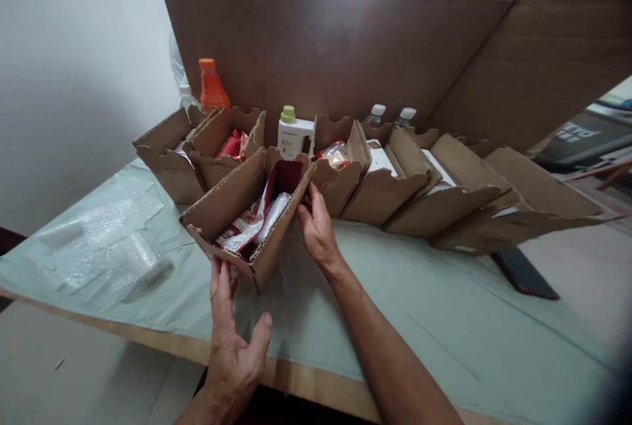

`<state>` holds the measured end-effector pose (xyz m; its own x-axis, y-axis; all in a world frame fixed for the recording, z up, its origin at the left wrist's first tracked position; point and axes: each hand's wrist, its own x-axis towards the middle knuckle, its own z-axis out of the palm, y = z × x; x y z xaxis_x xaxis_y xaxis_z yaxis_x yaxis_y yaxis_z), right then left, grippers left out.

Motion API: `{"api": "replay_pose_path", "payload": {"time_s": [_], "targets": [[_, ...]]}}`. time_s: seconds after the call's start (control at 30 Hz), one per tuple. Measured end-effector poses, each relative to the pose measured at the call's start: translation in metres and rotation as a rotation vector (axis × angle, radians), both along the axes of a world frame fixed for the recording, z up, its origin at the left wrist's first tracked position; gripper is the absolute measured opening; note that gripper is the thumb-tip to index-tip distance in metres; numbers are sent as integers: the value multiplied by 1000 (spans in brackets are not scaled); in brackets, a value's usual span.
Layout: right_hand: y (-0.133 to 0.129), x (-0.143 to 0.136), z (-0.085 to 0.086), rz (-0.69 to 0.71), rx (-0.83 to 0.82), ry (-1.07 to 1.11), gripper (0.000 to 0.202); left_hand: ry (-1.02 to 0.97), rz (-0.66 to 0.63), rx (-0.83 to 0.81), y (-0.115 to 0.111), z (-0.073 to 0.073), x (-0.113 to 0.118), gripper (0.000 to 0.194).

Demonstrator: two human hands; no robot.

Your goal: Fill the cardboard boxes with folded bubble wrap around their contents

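An open-topped cardboard box point(284, 250) stands turned at an angle at the front of the row. Inside it lie a printed red-and-white packet point(247, 224) and a clear wrapped bundle point(273, 214) that I cannot make out exactly. My left hand point(232, 339) is at the box's near end, fingertips against the front wall, thumb spread wide. Along the right side wall, toward the back, my right hand point(318, 231) rests with its fingers stretched out against the cardboard. Neither hand wraps round the box.
More cardboard boxes point(390, 198) line the table's back, several holding packets. Behind them are an orange bottle point(213, 86), a white jug with a green cap point(295, 135) and a tall cardboard panel point(336, 50). Bubble wrap point(133, 260) lies left; a dark flat object point(526, 274) lies right.
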<state>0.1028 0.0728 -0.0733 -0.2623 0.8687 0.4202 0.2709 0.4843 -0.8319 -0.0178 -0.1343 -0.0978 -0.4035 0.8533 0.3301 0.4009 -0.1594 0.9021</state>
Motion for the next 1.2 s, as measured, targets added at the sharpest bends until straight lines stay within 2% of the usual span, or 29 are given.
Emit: {"api": "replay_pose_path", "payload": {"time_s": [0.1,0.2,0.27,0.37,0.47,0.57,0.73,0.83,0.93,1.07,1.13,1.2], "targets": [[-5,-11,-2,-61,44,32,69,32,-13,16,3,-6,-1,93],[-9,-17,-7,-40,60,73,68,40,-24,17,8,-11,1,91],[-11,-15,-15,-12,22,111,70,40,-31,11,14,-12,5,89],[-10,-8,-37,-35,-116,129,70,62,-70,1,31,-8,8,90],[-8,-3,-60,-99,-213,127,64,94,-125,5,60,-5,5,92],[-4,-3,-74,-193,-257,152,58,112,-168,13,98,-3,-2,92],[-5,-5,-78,-254,-272,192,48,179,-173,45,165,-8,-11,90],[-7,-5,-76,-247,-267,209,46,189,-165,8,182,-15,-12,90],[-7,-4,-76,-244,-267,224,45,233,-224,-31,165,-22,-17,86],[-11,-4,-71,-198,-256,228,37,447,-310,-28,102,-29,-37,67],[-15,-8,-58,-139,-242,218,32,512,-274,-2,69,-33,-52,57],[-18,-17,-36,-58,-222,204,30,540,-200,27,42,-38,-65,48]]}}
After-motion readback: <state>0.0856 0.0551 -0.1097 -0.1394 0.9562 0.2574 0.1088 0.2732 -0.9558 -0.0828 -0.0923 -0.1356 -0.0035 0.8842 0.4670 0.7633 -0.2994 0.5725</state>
